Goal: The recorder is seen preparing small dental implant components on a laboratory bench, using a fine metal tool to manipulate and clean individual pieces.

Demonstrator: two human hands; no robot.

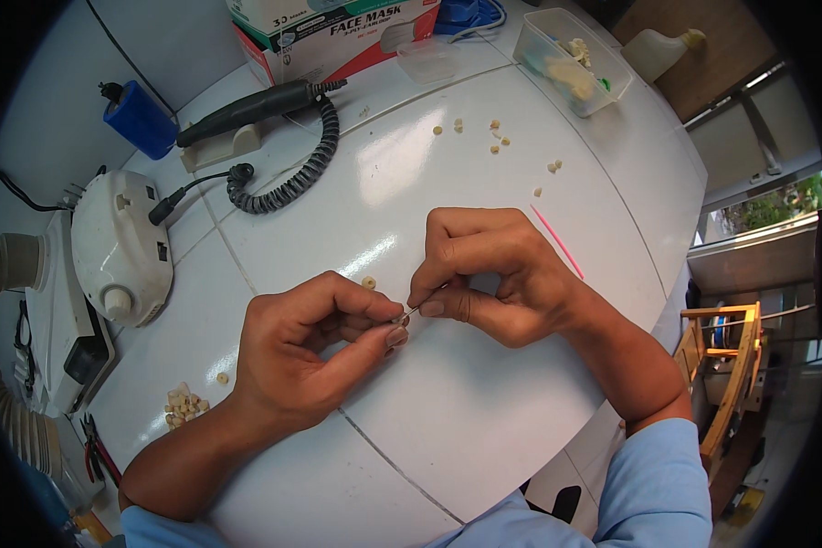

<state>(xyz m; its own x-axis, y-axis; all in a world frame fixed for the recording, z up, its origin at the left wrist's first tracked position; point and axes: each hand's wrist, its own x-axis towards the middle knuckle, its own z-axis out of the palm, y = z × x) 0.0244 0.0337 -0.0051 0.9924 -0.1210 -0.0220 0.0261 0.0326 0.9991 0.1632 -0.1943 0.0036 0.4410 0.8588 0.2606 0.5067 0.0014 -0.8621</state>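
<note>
Over the white table, my left hand pinches something small between thumb and forefinger; the fingertips mostly hide it. My right hand is closed in a pinch on a thin metal pin, whose end meets the fingertips of the left hand. Just behind the left fingers lies a small cream ring-like piece. A heap of small cream, tooth-like pieces rests beside my left forearm, with a single piece close by. Beyond my right hand lies a thin pink stick.
Several small cream pieces are scattered toward the back. A black rotary handpiece with a coiled cord sits on a cradle, near a white control box. Boxes and a clear plastic tub stand behind. Red-handled pliers lie at left.
</note>
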